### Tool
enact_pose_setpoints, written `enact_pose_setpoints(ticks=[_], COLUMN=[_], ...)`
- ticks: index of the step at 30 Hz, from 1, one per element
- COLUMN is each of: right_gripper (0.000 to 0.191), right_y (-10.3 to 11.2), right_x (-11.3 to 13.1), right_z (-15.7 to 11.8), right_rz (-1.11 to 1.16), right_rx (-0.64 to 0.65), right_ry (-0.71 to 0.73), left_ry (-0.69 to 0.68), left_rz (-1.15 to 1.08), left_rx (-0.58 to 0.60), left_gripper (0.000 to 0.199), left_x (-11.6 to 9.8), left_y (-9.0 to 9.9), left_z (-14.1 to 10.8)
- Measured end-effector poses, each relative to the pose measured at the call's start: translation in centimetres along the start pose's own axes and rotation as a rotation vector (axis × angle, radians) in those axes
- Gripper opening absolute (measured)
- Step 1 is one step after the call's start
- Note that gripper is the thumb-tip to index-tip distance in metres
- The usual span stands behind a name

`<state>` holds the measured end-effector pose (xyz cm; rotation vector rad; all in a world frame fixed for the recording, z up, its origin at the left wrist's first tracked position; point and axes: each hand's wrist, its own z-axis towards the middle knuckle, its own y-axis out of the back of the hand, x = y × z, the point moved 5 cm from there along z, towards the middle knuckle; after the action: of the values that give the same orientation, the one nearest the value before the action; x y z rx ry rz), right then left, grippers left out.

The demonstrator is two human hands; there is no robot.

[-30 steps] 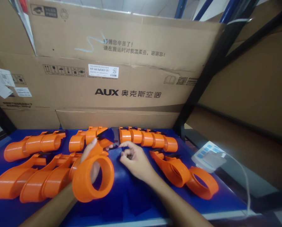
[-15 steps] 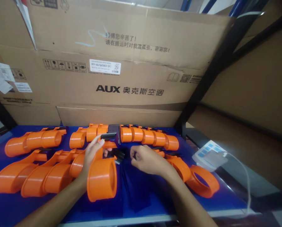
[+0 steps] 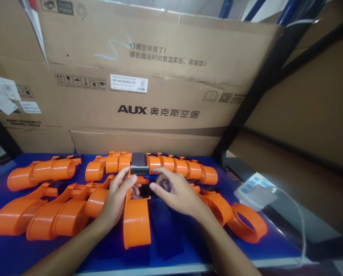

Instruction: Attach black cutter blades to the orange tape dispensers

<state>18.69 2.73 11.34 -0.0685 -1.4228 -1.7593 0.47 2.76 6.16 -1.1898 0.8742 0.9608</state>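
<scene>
Our right hand [image 3: 175, 191] just slid up to the holder [image 3: 137, 224], fingers parted, so it's flanked now, our left hand [image 3: 119, 193] pinching it.

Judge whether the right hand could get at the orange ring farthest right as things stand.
Probably yes: the orange ring lies largely uncovered, though the right hand is beside the orange piece held in the left hand.

1) Behind the table [image 3: 197, 241]: a cardboard panel [image 3: 160, 142]
2) On the table's left: a rear left row [image 3: 63, 169] behind a front left row [image 3: 70, 216] of holders
3) On its right: a rear right row [image 3: 180, 166] behind front right holders [image 3: 249, 227]; right of these, a cabled box [image 3: 256, 191]
4) Between: one holder [image 3: 137, 222] in the left hand [image 3: 120, 193], right hand [image 3: 175, 191] to its right
</scene>
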Motion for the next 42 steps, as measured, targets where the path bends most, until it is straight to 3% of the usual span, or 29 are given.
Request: enact_pose_setpoints(ticks=[2, 8, 19, 26, 32, 38, 42], right_gripper=[0.043, 0.036, 0.03, 0.028, 0.025, 0.049, 0.051], right_y=[-0.3, -1.4, -2.5, -2.8, -2.4, -2.1, -2.6], right_x=[0.4, 0.4, 1.0, 1.3, 1.3, 1.0, 0.9], right_z=[-0.1, -0.2, -0.1, -0.3, 0.0, -0.1, -0.3], right_rz=[0.003, -0.079, -0.013, 0.074, 0.029, -0.13, -0.187], right_rx=[-0.058, -0.213, -0.089, -0.082, -0.078, -0.122, -0.166], right_ry=[0.046, 0.081, 0.13, 0.191, 0.217, 0.236, 0.278], left_ry=[-0.022, -0.014, -0.03, -0.06, -0.033, 0.036, 0.071], left_rz=[0.016, 0.078, 0.142, 0.16, 0.134, 0.011, -0.026], left_rx=[0.059, 0.143, 0.108, 0.129, 0.102, 0.022, -0.01], left_gripper=[0.039, 0.034, 0.034, 0.03, 0.031, 0.034, 0.037], left_x=[0.1, 0.3, 0.3, -0.7, 0.0, 0.6, 0.8], left_y=[-0.5, -1.3, -1.0, -1.0, -0.8, -0.5, -0.4], left_z=[-0.2, -0.4, -0.1, -0.2, 0.0, 0.4, 0.4])
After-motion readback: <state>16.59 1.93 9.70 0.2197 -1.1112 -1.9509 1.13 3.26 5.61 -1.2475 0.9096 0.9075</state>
